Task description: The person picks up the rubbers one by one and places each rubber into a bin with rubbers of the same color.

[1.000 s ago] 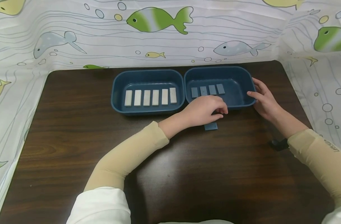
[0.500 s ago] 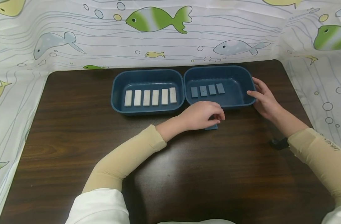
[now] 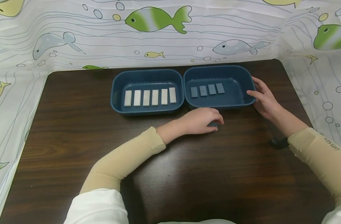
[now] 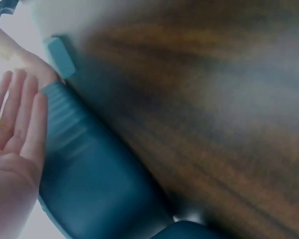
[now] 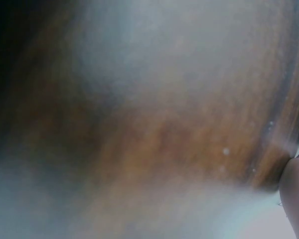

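Note:
In the head view, my left hand (image 3: pixel 198 121) is low over the table in front of the right-hand blue bin, thumb and fingers around a small blue-grey tile (image 3: pixel 212 124). The left wrist view shows its fingers (image 4: pixel 27 117) nearly straight, with the tile (image 4: pixel 62 57) visible beyond the fingertips. My right hand (image 3: pixel 265 99) grips the right end of that bin (image 3: pixel 232 102), thumb over the rim and the other fingers outside. Inside the bin, several blue-grey tiles (image 3: pixel 203 91) stand in a row. Only a blurred finger (image 5: pixel 295 191) shows in the right wrist view.
A second blue bin (image 3: pixel 148 111) adjoins it on the left and holds a row of several white tiles (image 3: pixel 146 98). Both rest on a dark wood table (image 3: pixel 75 133) backed by a fish-print cloth (image 3: pixel 109 37). A small black object (image 3: pixel 279 143) is by the right forearm.
My left hand has come toward the front of the table, away from the bin and down over the loose tile. My right hand stays on the bin's end.

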### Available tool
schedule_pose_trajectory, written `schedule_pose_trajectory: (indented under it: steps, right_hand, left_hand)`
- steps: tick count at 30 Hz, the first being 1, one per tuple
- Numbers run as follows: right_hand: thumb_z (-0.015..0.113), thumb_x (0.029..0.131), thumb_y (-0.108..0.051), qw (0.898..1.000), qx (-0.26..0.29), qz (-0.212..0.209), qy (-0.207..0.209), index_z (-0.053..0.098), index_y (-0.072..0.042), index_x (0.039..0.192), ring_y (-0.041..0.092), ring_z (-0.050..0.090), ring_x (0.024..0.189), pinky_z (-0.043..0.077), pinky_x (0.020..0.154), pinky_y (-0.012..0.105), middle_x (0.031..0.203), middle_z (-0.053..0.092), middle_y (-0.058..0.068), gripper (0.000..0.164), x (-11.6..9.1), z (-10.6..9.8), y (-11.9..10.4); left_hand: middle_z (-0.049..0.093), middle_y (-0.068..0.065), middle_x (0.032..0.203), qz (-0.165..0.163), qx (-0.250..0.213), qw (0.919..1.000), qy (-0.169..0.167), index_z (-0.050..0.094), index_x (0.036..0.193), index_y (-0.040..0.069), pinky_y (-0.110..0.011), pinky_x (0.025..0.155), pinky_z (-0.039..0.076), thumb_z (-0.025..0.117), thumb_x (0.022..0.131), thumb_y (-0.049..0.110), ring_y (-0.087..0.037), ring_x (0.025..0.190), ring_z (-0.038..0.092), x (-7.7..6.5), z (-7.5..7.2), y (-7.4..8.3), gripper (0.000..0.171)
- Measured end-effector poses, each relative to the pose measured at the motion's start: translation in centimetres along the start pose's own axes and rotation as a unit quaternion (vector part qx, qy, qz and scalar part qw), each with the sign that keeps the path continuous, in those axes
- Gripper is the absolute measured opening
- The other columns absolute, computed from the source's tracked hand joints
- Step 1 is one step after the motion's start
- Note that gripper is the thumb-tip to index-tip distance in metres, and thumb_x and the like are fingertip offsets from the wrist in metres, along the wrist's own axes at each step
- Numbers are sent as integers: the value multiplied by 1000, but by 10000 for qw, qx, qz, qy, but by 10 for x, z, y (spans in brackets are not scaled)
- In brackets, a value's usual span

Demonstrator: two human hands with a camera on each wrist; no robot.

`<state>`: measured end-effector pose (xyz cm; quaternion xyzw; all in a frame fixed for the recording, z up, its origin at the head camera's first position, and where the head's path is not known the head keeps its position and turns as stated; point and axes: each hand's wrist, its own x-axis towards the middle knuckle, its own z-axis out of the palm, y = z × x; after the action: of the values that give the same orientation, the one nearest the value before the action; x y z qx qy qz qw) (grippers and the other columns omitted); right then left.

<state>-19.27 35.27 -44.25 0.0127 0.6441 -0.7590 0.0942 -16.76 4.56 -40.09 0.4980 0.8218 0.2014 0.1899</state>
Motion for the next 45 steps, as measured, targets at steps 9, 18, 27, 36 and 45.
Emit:
schedule_pose_trajectory:
  steps: [9, 18, 27, 36, 45]
  right_hand:
    - [56, 107, -2, 9999, -110, 50, 90, 44, -22, 153, 12, 50, 123, 55, 89, 16, 143, 46, -3, 52, -1, 0, 1]
    - [55, 106, 0, 9999, 135, -27, -61, 45, -21, 152, 12, 54, 120, 56, 88, 17, 140, 47, -3, 51, 0, -1, 2]
    - [57, 107, -2, 10000, 6, 55, 48, 44, -23, 152, 11, 52, 123, 55, 90, 16, 142, 46, -4, 52, 0, 0, 1]
    - [56, 107, -2, 9999, 71, 90, -61, 43, -22, 154, 12, 49, 125, 55, 90, 16, 143, 46, -5, 52, -2, -2, 1]
    - [52, 106, 4, 9992, 368, -82, -162, 47, -20, 150, 9, 58, 118, 57, 89, 17, 141, 47, -2, 50, -1, -1, 2]
  left_hand:
    - [66, -3, 141, -177, 9, 9996, -202, 66, 140, 12, -27, 116, 47, 69, 105, 24, -12, 130, 62, 4, 9, -8, 38]
    - [64, -6, 144, -332, 5, 9991, -269, 65, 142, 10, -28, 115, 48, 65, 107, 20, -15, 132, 61, 7, 12, -11, 37]
    - [66, -5, 138, -204, 483, 9982, -274, 69, 137, 11, -28, 114, 49, 66, 106, 16, -15, 128, 63, 8, 16, -10, 31]
    - [68, -3, 129, -267, 822, 9958, -295, 74, 127, 14, -28, 104, 54, 69, 104, 19, -14, 115, 67, 10, 13, -4, 23]
    - [69, -1, 125, -423, 670, 9959, -426, 75, 123, 15, -27, 99, 56, 73, 102, 18, -14, 110, 68, 8, 6, -1, 22]
